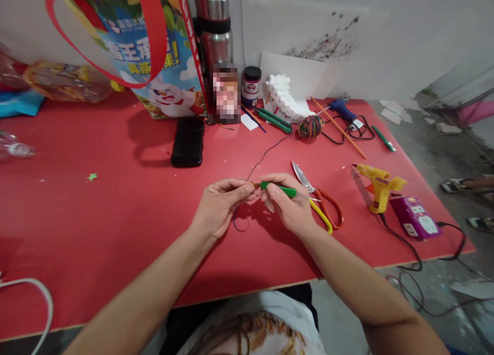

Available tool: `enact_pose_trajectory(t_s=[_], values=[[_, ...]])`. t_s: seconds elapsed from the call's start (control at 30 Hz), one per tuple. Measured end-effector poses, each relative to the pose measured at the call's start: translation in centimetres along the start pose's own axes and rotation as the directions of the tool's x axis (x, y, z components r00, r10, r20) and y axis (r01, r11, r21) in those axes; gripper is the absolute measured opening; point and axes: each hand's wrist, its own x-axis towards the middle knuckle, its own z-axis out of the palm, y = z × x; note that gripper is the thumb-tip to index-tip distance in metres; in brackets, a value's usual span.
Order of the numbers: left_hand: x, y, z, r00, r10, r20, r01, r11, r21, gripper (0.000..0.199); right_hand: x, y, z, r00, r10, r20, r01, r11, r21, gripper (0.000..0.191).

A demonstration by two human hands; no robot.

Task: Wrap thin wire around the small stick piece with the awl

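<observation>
Above the red table (116,216), my left hand (227,200) pinches a small piece of coloured yarn work, mostly hidden by the fingers. My right hand (287,200) is closed around a green-handled tool (283,189) with a thin metal shaft pointing right. The tool's left end meets the yarn work between my hands. A dark yarn strand (266,153) runs from there to a multicoloured yarn ball (310,126) at the back, and a loop of it hangs below my fingers. Scissors (326,208) with red and yellow handles lie just right of my right hand.
A yellow glue gun (380,186) and a purple box (415,218) stand at the right, with cables. Behind are a black phone (188,142), a shopping bag (170,82), a steel flask (216,41), a jar (251,86), a green cutter (273,120) and a blue glue gun (341,108).
</observation>
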Motion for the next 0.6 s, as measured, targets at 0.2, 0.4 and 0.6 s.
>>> enact_pose_trajectory(t_s=[0.2,0.4,0.6], values=[[-0.08,-0.05,0.28,0.998,0.042,-0.035,-0.041,0.998,0.038,0.021,0.11,0.12,-0.12,1.0,-0.022,0.019,0.021,0.999,0.035,0.016],[-0.22,0.03,0.34,0.997,0.032,-0.076,-0.029,0.999,0.039,0.024,0.1,0.28,-0.04,1.0,-0.027,0.003,0.027,1.0,0.01,0.017],[-0.24,0.1,0.23,0.994,-0.014,-0.112,0.015,1.0,0.005,0.03,0.03,0.31,0.18,0.999,-0.037,0.009,0.037,0.999,-0.028,0.018]])
